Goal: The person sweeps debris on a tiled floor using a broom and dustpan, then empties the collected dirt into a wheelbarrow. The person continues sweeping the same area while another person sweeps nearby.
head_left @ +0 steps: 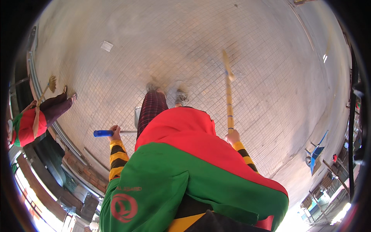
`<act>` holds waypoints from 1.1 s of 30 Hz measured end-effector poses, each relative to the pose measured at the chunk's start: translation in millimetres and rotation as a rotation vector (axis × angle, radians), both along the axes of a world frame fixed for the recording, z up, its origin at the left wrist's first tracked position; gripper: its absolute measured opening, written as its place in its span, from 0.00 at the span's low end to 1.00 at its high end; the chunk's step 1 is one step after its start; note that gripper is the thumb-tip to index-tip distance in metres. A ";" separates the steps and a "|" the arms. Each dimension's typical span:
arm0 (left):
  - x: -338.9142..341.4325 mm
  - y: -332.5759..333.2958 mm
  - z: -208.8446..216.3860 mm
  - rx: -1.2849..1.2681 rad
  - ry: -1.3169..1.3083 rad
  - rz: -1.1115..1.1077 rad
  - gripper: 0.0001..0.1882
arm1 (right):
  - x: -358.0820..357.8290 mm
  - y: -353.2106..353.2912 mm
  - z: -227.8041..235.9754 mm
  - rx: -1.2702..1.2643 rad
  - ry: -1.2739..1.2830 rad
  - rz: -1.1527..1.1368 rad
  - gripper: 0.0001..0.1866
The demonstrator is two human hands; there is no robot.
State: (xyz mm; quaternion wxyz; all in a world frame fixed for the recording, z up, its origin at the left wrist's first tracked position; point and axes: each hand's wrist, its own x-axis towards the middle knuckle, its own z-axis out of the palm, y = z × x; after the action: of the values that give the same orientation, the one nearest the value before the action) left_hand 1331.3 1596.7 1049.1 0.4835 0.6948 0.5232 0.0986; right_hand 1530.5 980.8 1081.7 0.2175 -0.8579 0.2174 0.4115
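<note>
My left hand (114,132) is closed around the blue grip (102,133) of a long-handled dustpan. Its grey pan (137,116) hangs low beside my left leg. A long yellow broom stick (229,104) is gripped by my right hand (233,136). The stick runs forward to its bristle end (227,66), which is blurred over the tiled pavement (185,46). My feet (179,95) stand between the two tools. I wear a red and green vest over yellow and black striped sleeves.
At the left, another person in a red and green vest (28,125) holds a straw broom (51,82) by a kerb (58,127). A white scrap (106,46) lies on the tiles. A blue wheelbarrow (317,152) stands at the right, near stalls.
</note>
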 end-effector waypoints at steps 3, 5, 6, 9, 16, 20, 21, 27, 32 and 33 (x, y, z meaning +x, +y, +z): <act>7.4 -7.2 -15.2 0.033 -0.056 0.044 0.09 | 20.9 -9.3 -15.6 0.276 0.298 -0.616 0.04; 14.1 -15.0 -20.6 0.112 -0.033 0.023 0.09 | 43.7 -8.5 -22.2 0.396 0.378 -0.966 0.03; 20.2 -16.1 -22.5 0.126 -0.019 0.026 0.09 | 57.2 -1.6 -26.4 0.347 0.427 -1.090 0.06; 39.0 -15.1 -22.2 0.112 0.057 0.014 0.09 | 99.5 31.0 -24.8 0.355 0.536 -1.176 0.08; 87.5 14.4 -13.1 0.016 0.107 0.033 0.11 | 210.3 236.2 -21.6 0.688 0.684 -0.465 0.05; 104.6 25.3 -14.7 -0.010 0.076 0.078 0.11 | 273.7 386.0 -32.0 0.814 0.709 -0.234 0.06; 107.7 29.2 -14.9 -0.019 0.092 0.101 0.11 | 290.8 414.9 -31.5 0.783 0.693 -0.119 0.06; 139.4 79.8 -19.0 -0.141 -0.018 0.171 0.11 | 326.3 470.2 -13.7 0.678 0.268 0.250 0.06; 176.2 111.7 -41.2 -0.172 0.069 0.018 0.11 | 323.1 345.5 -7.6 0.003 -0.103 0.688 0.21; 184.6 117.7 -46.3 -0.157 0.034 -0.032 0.11 | 316.4 314.9 -3.9 -0.085 -0.084 0.668 0.22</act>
State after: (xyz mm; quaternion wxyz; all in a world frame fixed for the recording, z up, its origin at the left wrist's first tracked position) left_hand 1515.9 1714.4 1002.7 0.5291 0.6645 0.5263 0.0379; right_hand 1846.8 1295.7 1077.8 0.0433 -0.9063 -0.0678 0.4150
